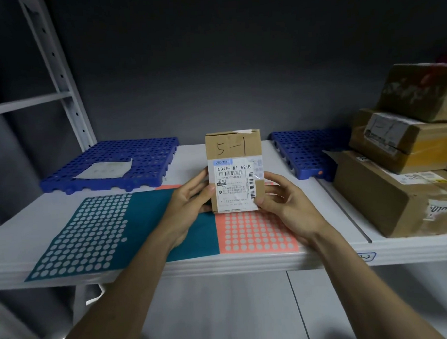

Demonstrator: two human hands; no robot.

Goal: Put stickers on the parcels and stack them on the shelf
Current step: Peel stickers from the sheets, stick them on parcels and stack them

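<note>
- At the shelf's (247,260) front edge, two bare forearms reach in from six o'clock.
- Left hand (191,209) grasps the small parcel's (233,153) left side, thumb on its face; right hand (283,205) grasps the right side, thumb pressed on the shipping label (234,186).
- Parcel stands upright at centre, marked "5-1" in pen, over the sticker sheets.
- Teal sticker sheet (97,226) lies at eight o'clock; pink sticker sheet (256,232) sits just below the parcel, touching the teal one.
- Stacked cardboard boxes (397,177) fill three o'clock.
- Blue perforated mat (114,163) at ten o'clock carries a pale sheet (104,169); a second blue mat (308,152) lies at two o'clock.
</note>
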